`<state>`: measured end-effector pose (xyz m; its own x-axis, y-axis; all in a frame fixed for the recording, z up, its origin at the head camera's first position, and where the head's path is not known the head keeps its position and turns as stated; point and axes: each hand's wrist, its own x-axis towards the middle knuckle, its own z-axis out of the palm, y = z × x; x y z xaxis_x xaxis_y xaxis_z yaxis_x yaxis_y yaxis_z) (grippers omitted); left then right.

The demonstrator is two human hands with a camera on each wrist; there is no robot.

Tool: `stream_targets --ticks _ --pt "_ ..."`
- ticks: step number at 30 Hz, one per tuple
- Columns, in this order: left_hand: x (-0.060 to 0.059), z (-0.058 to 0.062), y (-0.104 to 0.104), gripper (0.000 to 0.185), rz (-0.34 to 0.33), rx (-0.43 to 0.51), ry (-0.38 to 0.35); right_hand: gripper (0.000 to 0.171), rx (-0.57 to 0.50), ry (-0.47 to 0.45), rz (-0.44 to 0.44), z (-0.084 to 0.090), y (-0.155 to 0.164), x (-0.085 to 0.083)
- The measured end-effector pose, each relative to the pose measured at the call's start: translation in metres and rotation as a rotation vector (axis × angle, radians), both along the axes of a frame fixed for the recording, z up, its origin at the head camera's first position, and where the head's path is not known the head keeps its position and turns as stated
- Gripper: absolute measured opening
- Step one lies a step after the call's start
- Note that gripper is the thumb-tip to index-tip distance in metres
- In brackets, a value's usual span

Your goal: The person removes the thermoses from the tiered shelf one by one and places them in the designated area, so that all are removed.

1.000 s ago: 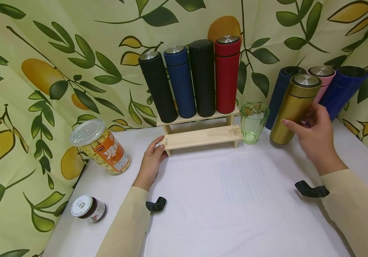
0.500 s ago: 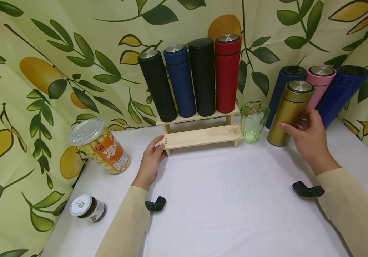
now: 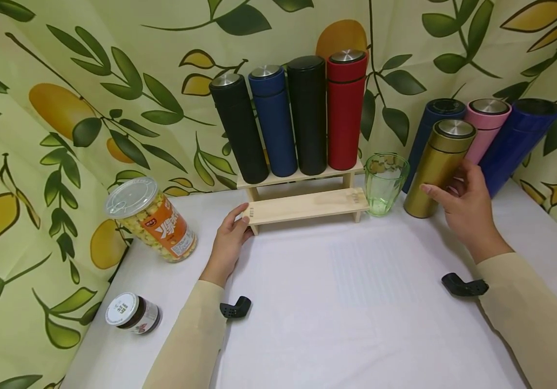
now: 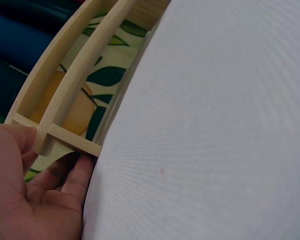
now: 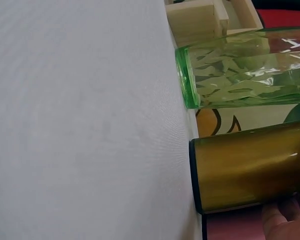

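On the right in the head view, my right hand (image 3: 472, 210) grips a gold thermos bottle (image 3: 436, 175) round its side, thumb toward the front. The bottle stands upright; in the right wrist view the base of the gold thermos (image 5: 250, 172) meets the white cloth. My left hand (image 3: 227, 246) holds the left end of a two-step wooden rack (image 3: 307, 208), with its thumb on the lower step. In the left wrist view, the fingers (image 4: 77, 180) are bent against the end of the rack (image 4: 72, 137). Black (image 3: 241, 129), blue (image 3: 275, 124), black (image 3: 307, 119) and red (image 3: 345, 113) thermos bottles stand on the upper step.
A green glass (image 3: 384, 186) stands between rack and gold bottle. Behind that bottle are dark blue (image 3: 419, 146), pink (image 3: 482, 127) and bright blue (image 3: 516, 140) bottles. A popcorn tub (image 3: 161, 227) and a small jar (image 3: 134, 314) are at left. A patterned curtain (image 3: 161, 32) hangs behind.
Between one second and half a second ago, my right hand shifted slightly left with the gold bottle, whose top came lower. Since then it has stayed almost still. My left hand has kept its place.
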<state>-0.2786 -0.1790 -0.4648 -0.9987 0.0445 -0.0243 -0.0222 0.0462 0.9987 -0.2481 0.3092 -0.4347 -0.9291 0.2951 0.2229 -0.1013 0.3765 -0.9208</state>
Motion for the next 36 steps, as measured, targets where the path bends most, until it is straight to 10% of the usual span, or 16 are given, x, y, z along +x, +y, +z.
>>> stream_targets --ticks 36 --pt "-0.0005 -0.0002 -0.0003 0.046 0.002 0.001 -0.01 0.079 0.027 0.06 -0.027 0.0033 0.0038 0.0016"
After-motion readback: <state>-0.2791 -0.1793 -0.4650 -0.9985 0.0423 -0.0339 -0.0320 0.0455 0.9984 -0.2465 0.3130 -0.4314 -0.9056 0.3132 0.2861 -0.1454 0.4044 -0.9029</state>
